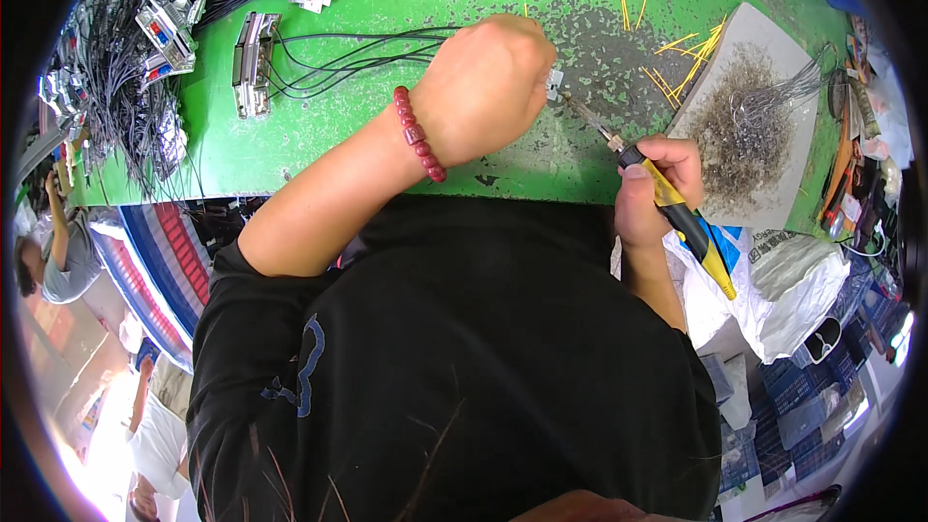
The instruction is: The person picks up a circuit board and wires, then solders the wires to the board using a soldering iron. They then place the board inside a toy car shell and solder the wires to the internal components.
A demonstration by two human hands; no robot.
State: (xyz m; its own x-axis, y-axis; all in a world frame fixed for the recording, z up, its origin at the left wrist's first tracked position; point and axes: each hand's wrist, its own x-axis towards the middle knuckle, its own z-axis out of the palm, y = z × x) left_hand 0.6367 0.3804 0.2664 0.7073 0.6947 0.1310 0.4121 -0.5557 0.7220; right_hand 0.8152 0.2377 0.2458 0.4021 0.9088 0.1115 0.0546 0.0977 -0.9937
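Observation:
My left hand (491, 77) is closed, back side up, with a red bead bracelet round the wrist. Several thin black wires (358, 43) run into its grip from a metal-framed part (255, 66) lying to the left. Just past the knuckles a small pale board (554, 84) sticks out; the fingertips are hidden beneath the hand. My right hand (657, 184) is wrapped round the handle of a yellow and black soldering iron (684, 217). The iron's tip points up and left, close to the pale board; whether they touch I cannot tell.
Thin yellow tubes (698, 63) lie scattered at the far right. A grey board (773, 174) there holds dark debris and a tangle of fine wire (773, 101). Piles of black-wired parts (126, 68) cover the left of the worn green table (217, 159). Other people are off to the left.

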